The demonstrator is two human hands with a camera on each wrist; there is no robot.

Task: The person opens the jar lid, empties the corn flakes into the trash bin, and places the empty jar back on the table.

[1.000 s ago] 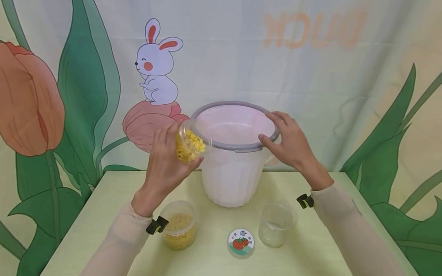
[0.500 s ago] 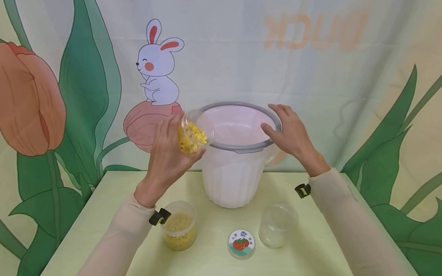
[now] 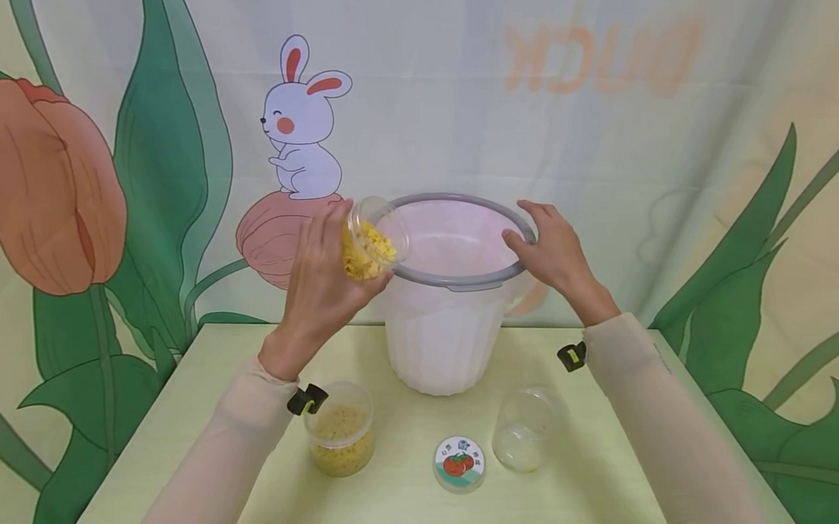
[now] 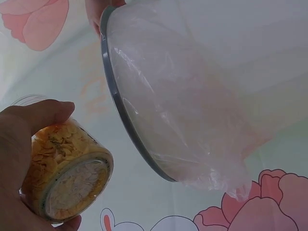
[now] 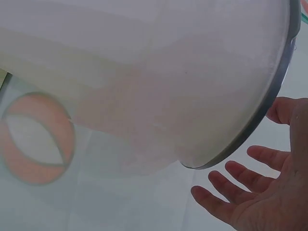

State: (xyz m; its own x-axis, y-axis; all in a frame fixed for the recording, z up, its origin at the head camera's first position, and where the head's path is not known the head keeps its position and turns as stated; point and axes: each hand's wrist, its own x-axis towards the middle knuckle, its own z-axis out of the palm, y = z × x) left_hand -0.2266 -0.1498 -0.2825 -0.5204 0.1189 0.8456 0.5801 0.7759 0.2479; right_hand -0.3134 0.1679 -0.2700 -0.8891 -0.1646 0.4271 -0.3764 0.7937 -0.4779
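My left hand (image 3: 316,285) grips a clear plastic jar (image 3: 372,244) of yellow flaky pieces. The jar leans with its mouth toward the left rim of a white ribbed trash bin (image 3: 443,346); its flakes are still inside. In the left wrist view, thumb and fingers curl round the jar (image 4: 77,168), whose round base shows. A grey ring (image 3: 455,278) runs round the bin's top, over a thin clear liner (image 4: 207,149). My right hand (image 3: 561,253) is at the right side of the ring. Its fingers are spread in the right wrist view, the thumb close to the ring (image 5: 262,113); contact is unclear.
On the pale green table (image 3: 407,509) stand a tub of yellowish crumbs (image 3: 341,434) at left and an uncovered clear jar (image 3: 526,432) at right. Between them lies a round lid (image 3: 459,463) with a tomato picture. A printed curtain (image 3: 421,100) hangs close behind the bin.
My left hand has raised the jar slightly and moved it right, over the bin's left rim. The right hand's fingers have loosened from the ring and shifted a little right.
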